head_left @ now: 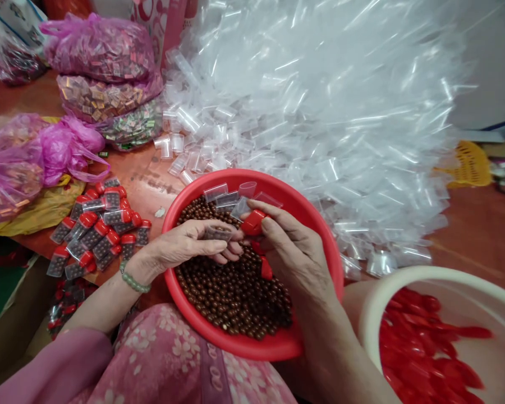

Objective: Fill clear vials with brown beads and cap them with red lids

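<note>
Over a red basin (170, 224) of small brown balls (244, 297), my left hand (193, 241) holds a clear plastic container (219, 232) on its side, with brown balls inside. Close to its open end, my right hand (292, 247) pinches a red plastic cap (253, 223) between thumb and fingers. Cap and container look slightly apart. More red caps (266, 268) show below the right palm, partly hidden, and I cannot tell whether that hand holds them. Several clear containers (215, 192) lie on the balls at the basin's far side.
A large heap of clear containers (320, 112) rises behind the basin. Filled, red-capped containers (103, 224) are piled at left. Pink bags (105, 50) of small packets stand beyond them. At right, a cream tub (372, 314) holds red caps (425, 342).
</note>
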Available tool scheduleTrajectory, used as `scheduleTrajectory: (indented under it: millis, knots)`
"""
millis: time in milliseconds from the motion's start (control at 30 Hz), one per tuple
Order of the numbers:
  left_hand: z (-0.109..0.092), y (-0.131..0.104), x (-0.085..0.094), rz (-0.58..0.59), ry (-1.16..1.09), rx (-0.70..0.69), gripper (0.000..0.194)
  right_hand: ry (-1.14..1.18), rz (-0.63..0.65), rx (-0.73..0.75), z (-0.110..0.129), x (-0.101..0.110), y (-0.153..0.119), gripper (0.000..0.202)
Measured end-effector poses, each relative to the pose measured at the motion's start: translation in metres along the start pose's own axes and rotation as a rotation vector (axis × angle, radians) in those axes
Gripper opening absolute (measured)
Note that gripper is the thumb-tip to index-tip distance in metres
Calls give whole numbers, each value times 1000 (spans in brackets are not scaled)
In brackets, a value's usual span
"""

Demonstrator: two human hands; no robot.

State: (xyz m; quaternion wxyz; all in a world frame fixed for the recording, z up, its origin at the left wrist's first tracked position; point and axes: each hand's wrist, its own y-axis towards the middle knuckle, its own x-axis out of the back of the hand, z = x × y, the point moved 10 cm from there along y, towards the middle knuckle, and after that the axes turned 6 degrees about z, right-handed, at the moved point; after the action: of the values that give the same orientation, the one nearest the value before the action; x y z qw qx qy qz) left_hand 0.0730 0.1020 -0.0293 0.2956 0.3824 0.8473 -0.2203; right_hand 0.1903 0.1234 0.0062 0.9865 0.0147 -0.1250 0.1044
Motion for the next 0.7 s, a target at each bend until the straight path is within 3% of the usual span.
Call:
scheduleTrajectory:
  millis: [133, 333, 533, 700]
  knots:
    - [1, 1, 1, 9, 91, 5, 40, 187, -5, -63, -1, 0, 3, 30]
    - [4, 1, 1, 16, 149, 19, 43, -43, 45, 104, 30, -8, 10, 20]
    - [2, -1, -2, 39, 172, 7, 29, -303, 180, 322, 53, -22, 9, 28]
    - [4, 1, -2, 47, 172, 28, 29, -261, 146, 223, 41, -13, 11, 31]
